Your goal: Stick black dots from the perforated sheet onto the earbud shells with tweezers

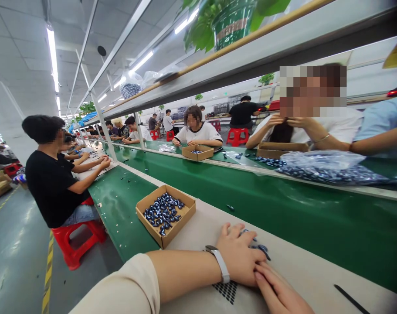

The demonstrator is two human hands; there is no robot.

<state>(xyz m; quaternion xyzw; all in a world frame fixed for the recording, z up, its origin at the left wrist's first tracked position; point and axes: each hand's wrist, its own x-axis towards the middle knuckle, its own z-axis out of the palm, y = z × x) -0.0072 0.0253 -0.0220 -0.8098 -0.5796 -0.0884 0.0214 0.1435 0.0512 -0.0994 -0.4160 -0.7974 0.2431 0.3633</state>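
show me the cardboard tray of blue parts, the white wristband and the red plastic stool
cardboard tray (148,225), head view, front left wall
white wristband (222,266), head view, strap on the wrist
red plastic stool (74,237), head view, side of the frame

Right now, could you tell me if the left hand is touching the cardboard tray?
Apart: the head view shows pale bench surface between the left hand and the cardboard tray.

cardboard box is sitting on bench board, left of hands | left hand is lying on board, beside small parts | right hand is resting against left hand | conveyor belt is stretching behind board | co-worker is sitting on stool, left of belt
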